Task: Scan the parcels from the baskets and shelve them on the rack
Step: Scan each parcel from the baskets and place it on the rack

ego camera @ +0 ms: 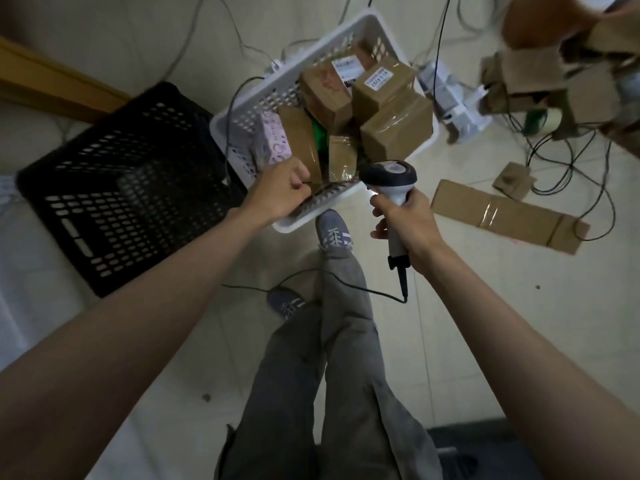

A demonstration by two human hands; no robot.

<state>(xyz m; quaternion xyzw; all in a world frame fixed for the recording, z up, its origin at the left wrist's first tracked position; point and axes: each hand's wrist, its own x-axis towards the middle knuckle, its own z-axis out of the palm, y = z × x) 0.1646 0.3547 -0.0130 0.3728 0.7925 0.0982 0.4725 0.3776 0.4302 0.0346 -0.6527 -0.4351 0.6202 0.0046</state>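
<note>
A white basket (242, 119) on the floor holds several brown taped parcels, among them a large one (398, 129) and a labelled one (381, 81), plus a pink patterned box (275, 142). My left hand (280, 192) is at the basket's near edge, with its fingers curled at the near end of a slim brown parcel (299, 140). My right hand (408, 220) grips the handle of a white and black barcode scanner (389, 173). The scanner's head points toward the basket, and its cable hangs down to the floor.
A black basket (114, 188) stands to the left of the white one. A flat taped carton (509, 214) lies on the floor at right. Blurred cardboard boxes (554, 71) fill the top right. Cables and white adapters (457, 105) litter the floor behind. My legs and shoes (334, 233) are below.
</note>
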